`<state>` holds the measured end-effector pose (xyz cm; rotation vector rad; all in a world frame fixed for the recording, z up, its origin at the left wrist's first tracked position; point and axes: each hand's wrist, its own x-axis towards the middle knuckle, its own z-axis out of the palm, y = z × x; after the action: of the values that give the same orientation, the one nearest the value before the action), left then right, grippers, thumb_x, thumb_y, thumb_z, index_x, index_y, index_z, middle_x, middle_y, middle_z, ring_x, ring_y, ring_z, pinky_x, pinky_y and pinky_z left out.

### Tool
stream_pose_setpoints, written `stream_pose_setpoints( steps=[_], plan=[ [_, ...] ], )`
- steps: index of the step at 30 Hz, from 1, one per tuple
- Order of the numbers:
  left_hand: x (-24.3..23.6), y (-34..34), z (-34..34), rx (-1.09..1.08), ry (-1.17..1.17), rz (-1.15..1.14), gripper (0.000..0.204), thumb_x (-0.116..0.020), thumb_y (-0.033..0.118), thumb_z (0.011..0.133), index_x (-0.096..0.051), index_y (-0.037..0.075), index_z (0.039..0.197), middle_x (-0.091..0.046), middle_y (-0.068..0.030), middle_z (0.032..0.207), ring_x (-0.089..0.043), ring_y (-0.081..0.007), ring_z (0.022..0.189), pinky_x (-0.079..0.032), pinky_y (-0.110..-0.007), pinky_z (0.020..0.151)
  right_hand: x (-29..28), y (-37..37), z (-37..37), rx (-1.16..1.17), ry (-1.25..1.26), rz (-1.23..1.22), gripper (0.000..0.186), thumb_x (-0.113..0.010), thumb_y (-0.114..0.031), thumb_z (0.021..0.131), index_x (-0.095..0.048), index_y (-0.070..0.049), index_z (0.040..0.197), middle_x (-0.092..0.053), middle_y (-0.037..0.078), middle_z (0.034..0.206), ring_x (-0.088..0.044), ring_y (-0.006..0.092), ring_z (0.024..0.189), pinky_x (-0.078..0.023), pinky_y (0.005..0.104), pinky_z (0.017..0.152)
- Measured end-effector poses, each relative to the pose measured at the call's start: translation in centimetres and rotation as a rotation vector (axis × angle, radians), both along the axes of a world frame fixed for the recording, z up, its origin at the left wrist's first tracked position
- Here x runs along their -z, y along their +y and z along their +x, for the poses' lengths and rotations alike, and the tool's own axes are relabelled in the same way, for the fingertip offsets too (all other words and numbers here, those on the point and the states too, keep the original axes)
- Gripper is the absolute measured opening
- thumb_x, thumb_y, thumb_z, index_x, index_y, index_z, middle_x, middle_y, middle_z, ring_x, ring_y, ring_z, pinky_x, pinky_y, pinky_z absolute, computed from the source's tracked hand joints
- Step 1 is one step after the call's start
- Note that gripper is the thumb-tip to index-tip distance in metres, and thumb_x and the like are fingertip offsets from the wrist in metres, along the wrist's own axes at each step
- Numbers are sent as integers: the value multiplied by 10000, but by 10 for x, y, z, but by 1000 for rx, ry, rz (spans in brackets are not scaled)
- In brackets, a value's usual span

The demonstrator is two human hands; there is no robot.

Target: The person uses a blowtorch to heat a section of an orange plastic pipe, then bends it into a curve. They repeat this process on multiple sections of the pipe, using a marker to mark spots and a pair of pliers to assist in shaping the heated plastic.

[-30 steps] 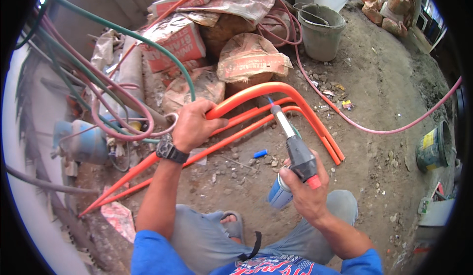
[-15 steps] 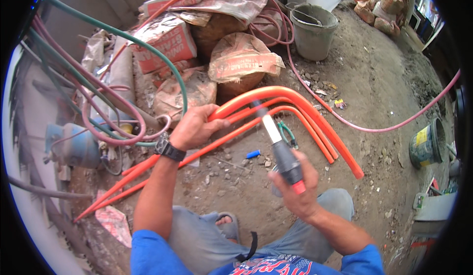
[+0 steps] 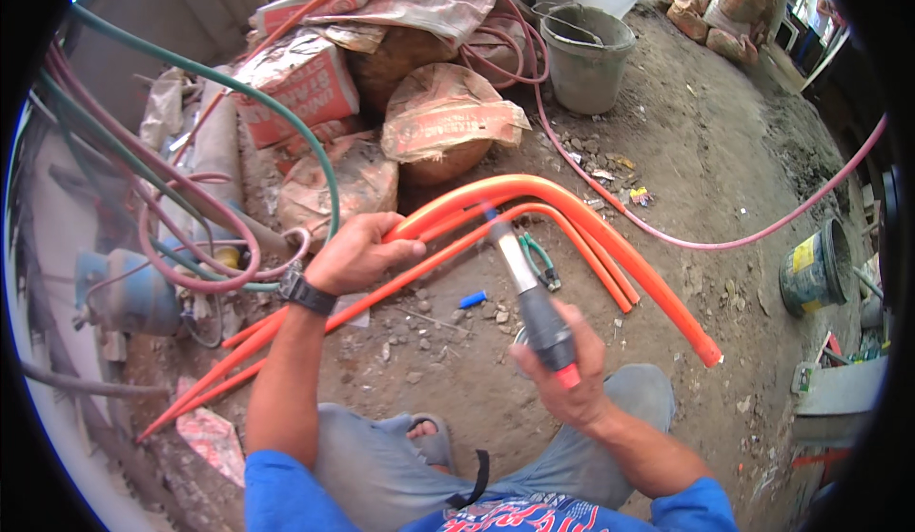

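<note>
My left hand (image 3: 360, 251) grips an orange plastic pipe (image 3: 591, 232) just before its bend and holds it off the ground. Two more bent orange pipes (image 3: 610, 279) lie beneath it on the dirt. In my right hand (image 3: 570, 379) is a black gas torch (image 3: 534, 303) with a red end and a metal nozzle. A small blue flame at its tip (image 3: 488, 212) touches the held pipe at the bend. A black watch (image 3: 307, 291) sits on my left wrist. A green-handled pair of pliers (image 3: 539, 260) lies under the pipes.
Cement sacks (image 3: 448, 122) are piled behind the pipes. A grey bucket (image 3: 586, 55) stands at the back, a paint tin (image 3: 810, 265) at the right. Pink and green hoses (image 3: 191, 208) loop beside a blue gas cylinder (image 3: 124, 289) on the left. A small blue cap (image 3: 473, 298) lies on the dirt.
The torch has swung left and up, so its flame now meets the pipe bend. My left hand has lifted the pipe a little.
</note>
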<state>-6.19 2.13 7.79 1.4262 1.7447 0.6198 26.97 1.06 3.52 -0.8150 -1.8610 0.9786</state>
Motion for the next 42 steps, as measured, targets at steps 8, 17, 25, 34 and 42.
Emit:
stream_pose_setpoints(
  steps=[8, 17, 25, 34, 42],
  plan=[
    [9, 1, 2, -6, -35, 17, 395, -774, 335, 973, -731, -24, 1132, -627, 28, 796, -557, -76, 739, -457, -286, 651, 3, 2, 2, 45, -49, -44, 602, -888, -157, 847, -598, -10, 1353, -682, 165, 1078, -702, 274, 919, -568, 382, 791],
    [10, -10, 16, -19, 146, 35, 382, -782, 325, 968, -706, -11, 1135, -622, -13, 807, -552, -103, 755, -470, -318, 674, -5, -3, 22, 66, 16, -378, 555, -861, -104, 875, -599, -16, 1357, -716, 92, 1083, -684, 150, 934, -568, 344, 805],
    [-23, -25, 29, -91, 73, 221, 386, -740, 357, 996, -682, -11, 1102, -642, -144, 795, -624, -210, 736, -505, -376, 704, -75, 14, 99, -125, -19, -282, 647, -922, -198, 798, -606, 25, 1317, -725, 86, 1060, -704, 153, 933, -576, 315, 805],
    [-6, -18, 58, -139, 319, 418, 286, -850, 148, 822, -668, 7, 991, -685, -106, 845, -622, -168, 708, -504, -327, 648, -125, 89, 79, -236, -155, -316, 561, -890, -163, 816, -653, 6, 1295, -703, 61, 998, -681, 174, 894, -537, 314, 827],
    [47, -2, 67, -232, 479, 676, 275, -845, 86, 792, -619, 38, 943, -630, -112, 843, -646, -279, 697, -514, -396, 628, -112, 131, 70, -170, -435, 176, 504, -859, -118, 820, -658, -10, 1269, -721, 148, 1029, -720, 275, 932, -550, 387, 869]
  ],
)
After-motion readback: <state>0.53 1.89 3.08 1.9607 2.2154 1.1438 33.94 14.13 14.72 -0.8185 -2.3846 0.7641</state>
